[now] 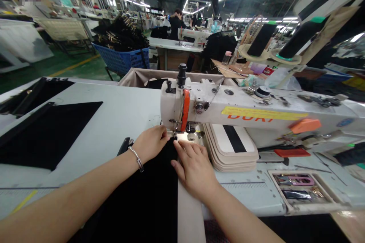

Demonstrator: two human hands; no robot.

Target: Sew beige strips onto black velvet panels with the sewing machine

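A white sewing machine [211,100] stands across the table, its presser foot [175,133] down by the needle plate. Black fabric [145,197] runs from the foot toward me, with a light beige strip [190,212] along its right side. My left hand [150,142], with a bracelet at the wrist, is closed in a pinch just left of the foot; what its fingertips hold is hidden. Lying flat over the strip and the fabric's edge, my right hand [196,165] has its fingers stretched out, tips close to the foot. Right of it sits a stack of beige padded panels [229,148], the top one black-striped.
Black fabric pieces [51,133] lie on the table's left. A small tray [302,190] holds thread snips and small parts at the right. Thread cones [262,38] stand behind the machine. Beyond are a loaded blue basket [122,59] and a person [175,24] at another machine.
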